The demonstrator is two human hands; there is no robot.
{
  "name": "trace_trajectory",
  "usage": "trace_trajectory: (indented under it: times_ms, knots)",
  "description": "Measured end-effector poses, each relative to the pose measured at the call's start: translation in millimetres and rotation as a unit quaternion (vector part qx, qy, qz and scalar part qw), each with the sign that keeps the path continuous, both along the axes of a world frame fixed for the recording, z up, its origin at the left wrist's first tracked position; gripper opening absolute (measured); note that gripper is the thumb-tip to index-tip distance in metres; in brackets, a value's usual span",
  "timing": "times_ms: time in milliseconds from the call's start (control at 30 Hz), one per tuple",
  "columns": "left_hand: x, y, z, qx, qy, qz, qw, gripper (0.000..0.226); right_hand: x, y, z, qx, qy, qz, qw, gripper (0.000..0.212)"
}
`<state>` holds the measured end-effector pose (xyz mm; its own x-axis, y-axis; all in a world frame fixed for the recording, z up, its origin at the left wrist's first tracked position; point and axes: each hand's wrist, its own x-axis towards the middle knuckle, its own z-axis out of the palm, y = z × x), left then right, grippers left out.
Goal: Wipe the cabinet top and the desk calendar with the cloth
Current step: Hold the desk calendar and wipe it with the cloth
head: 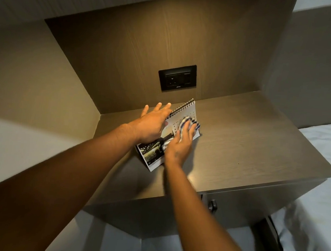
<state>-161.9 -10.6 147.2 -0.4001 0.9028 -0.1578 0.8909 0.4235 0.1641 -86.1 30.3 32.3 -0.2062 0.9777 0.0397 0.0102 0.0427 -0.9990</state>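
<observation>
— Where's the desk calendar (183,115)?

— Standing tent-like on the cabinet top (249,136), toward its left rear; spiral binding up, white date page facing front, a dark photo along its lower left.

— And the cloth (188,123)?

— Bunched against the date page, white with blue stripes, I think; it's blurred. The brown wood-grain top looks bare on the right.

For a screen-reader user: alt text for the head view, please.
A right hand presses a striped cloth against a standing desk calendar on a wooden cabinet top, while the left hand steadies the calendar's spiral edge. A wall socket sits behind.
</observation>
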Motion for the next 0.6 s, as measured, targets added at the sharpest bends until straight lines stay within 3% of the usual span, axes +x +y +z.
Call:
trace_trajectory:
  times_ms: [167, 433, 600]
  knots:
    - [1, 0, 0, 0.001, -0.004, 0.0, 1.0, 0.057, -2, -59, -11, -0.006, 0.004, 0.034, 0.999, 0.058]
    - [0, 0, 0, 0.002, 0.001, 0.007, 1.0, 0.059, -4, 40, 14, -0.047, 0.012, -0.005, 0.999, 0.054]
    - [1, 2, 1, 0.003, 0.005, 0.008, 1.0, 0.059, -8, 16, 5, -0.063, 0.009, -0.023, 0.998, 0.053]
